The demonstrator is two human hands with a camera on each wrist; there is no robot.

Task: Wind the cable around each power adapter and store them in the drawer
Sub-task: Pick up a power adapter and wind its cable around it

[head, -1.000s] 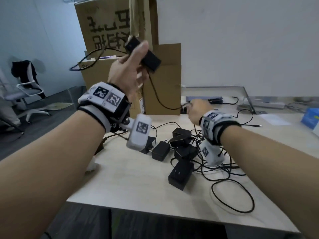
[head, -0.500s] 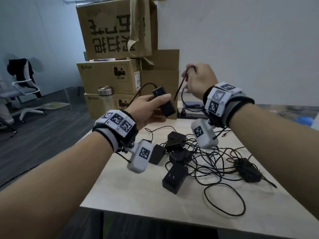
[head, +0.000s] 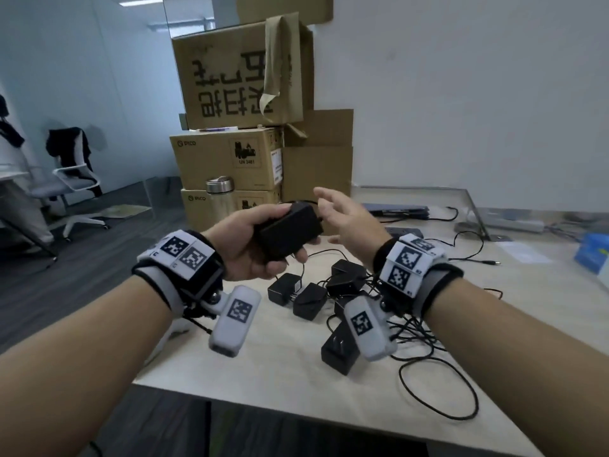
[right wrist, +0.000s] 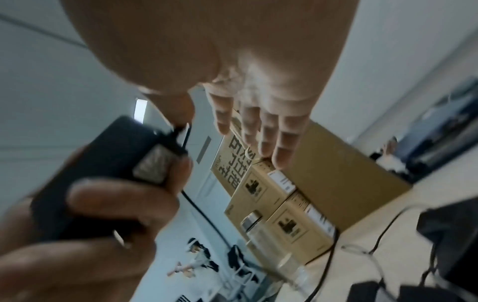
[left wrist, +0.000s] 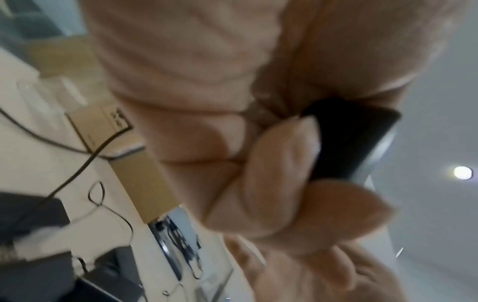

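My left hand (head: 253,245) grips a black power adapter (head: 288,234) above the table, fingers curled round its body (left wrist: 346,143). In the right wrist view the same adapter (right wrist: 103,173) shows its label, with a thin cable (right wrist: 204,216) trailing down from its end. My right hand (head: 342,216) hovers just right of the adapter with straight, spread fingers (right wrist: 261,130) and holds nothing. Below the hands, several more black adapters (head: 309,301) lie in a heap with tangled black cables (head: 438,390) on the pale table (head: 263,374). No drawer is in view.
Stacked cardboard boxes (head: 230,159) stand at the table's far left with a steel bottle (head: 219,192) before them. A power strip (head: 514,222) and a blue box (head: 593,255) sit at the far right. An office chair (head: 74,179) stands on the floor at left.
My left hand has lowered the adapter and turned it toward me. My right hand has let go of the cable, dropped from its raised position and spread its fingers beside the adapter.
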